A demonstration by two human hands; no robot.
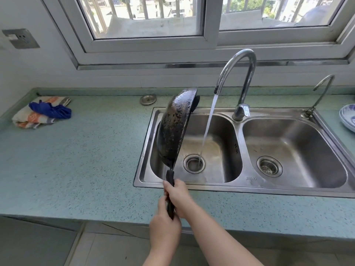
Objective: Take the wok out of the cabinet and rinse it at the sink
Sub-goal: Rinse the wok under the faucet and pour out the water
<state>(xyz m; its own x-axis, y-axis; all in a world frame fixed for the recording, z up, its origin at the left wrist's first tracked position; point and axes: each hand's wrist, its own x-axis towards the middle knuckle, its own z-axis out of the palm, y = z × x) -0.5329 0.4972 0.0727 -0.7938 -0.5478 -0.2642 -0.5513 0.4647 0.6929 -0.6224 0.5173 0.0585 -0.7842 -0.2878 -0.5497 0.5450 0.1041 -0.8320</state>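
A black wok [175, 125] stands tilted on its edge over the left basin of the steel double sink [238, 186], its dark, speckled underside facing left. Its long black handle [170, 179] points down toward me. My right hand [177, 196] grips the handle higher up, and my left hand [165, 225] grips its lower end. Water streams from the tall curved faucet [243, 77] down into the left drain [194, 163], just right of the wok and not touching it.
A folded striped cloth with a blue rag [43, 112] lies at the counter's back left. A metal sink plug [148, 99] sits behind the sink. A small second tap [318, 96] and stacked blue-white plates [348, 117] are at the right.
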